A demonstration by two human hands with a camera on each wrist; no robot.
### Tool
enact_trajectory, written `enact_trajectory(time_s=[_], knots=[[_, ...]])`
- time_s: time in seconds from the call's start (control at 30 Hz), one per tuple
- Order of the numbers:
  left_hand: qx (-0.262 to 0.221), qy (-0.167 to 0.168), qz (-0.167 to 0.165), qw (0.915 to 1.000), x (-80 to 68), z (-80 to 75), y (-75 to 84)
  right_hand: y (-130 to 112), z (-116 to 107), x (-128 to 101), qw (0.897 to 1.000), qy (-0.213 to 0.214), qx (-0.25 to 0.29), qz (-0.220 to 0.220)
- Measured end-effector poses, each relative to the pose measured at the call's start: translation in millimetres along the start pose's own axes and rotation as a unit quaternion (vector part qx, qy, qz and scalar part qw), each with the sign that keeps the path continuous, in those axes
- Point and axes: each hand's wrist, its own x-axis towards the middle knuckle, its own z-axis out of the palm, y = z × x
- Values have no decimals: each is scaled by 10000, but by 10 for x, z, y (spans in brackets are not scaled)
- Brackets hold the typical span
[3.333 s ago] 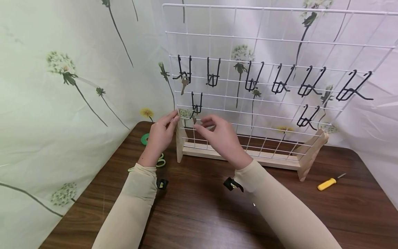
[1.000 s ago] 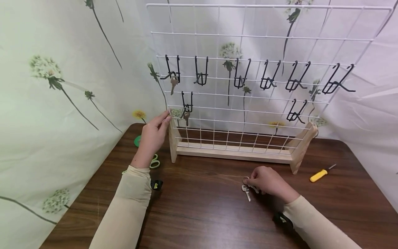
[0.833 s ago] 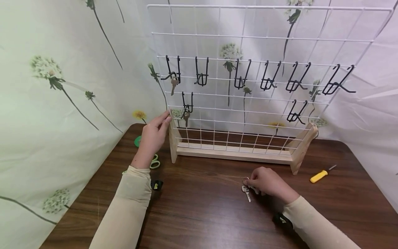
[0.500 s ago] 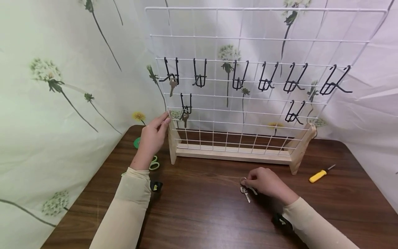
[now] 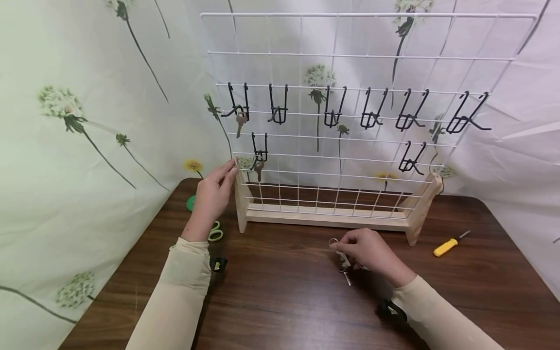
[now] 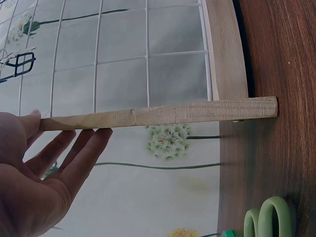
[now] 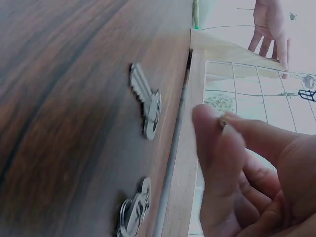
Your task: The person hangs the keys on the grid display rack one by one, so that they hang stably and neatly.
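My left hand [image 5: 213, 189] holds the upper end of the stand's wooden side piece [image 6: 173, 113], thumb on one face and fingers on the other. Low over the table, my right hand [image 5: 369, 248] pinches a key ring [image 5: 333, 240] between thumb and forefinger, and a silver key [image 5: 344, 259] hangs below it. Under that hand lies another key [image 7: 140, 86] with its ring, and a further bunch with rings [image 7: 132, 212] is nearby. One key [image 5: 240, 121] hangs from the top left hook; a second key [image 5: 259, 170] hangs from the lower left hook.
A white wire grid [image 5: 367, 56] rises from the wooden stand, with several black hooks [image 5: 280, 109] along it. Right of the stand lies a yellow screwdriver [image 5: 446, 247]. Green-handled scissors [image 5: 215, 233] and a green roll [image 5: 190, 203] are beside the left arm.
My right hand has gone from the lower left hook, where a key now hangs, to the keys on the table. Just now it has raised a ring slightly. My left hand keeps its hold.
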Motion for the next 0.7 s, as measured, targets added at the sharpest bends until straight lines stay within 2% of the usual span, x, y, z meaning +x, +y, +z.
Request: enact_trajectory(time_s=[0.13, 0.33, 0.5, 0.7], knots=[[-5, 11, 26, 10000, -2, -1, 1, -50, 5, 14, 9994, 80, 333, 32], [-19, 40, 76, 10000, 1, 6, -18, -180, 5, 44, 9983, 231, 496, -219], [-12, 48, 92, 9999, -1, 8, -20, -424, -17, 20, 9935, 450, 923, -489], [12, 23, 76, 10000, -7, 6, -14, -794, -86, -24, 9809, 936, 1475, -857]])
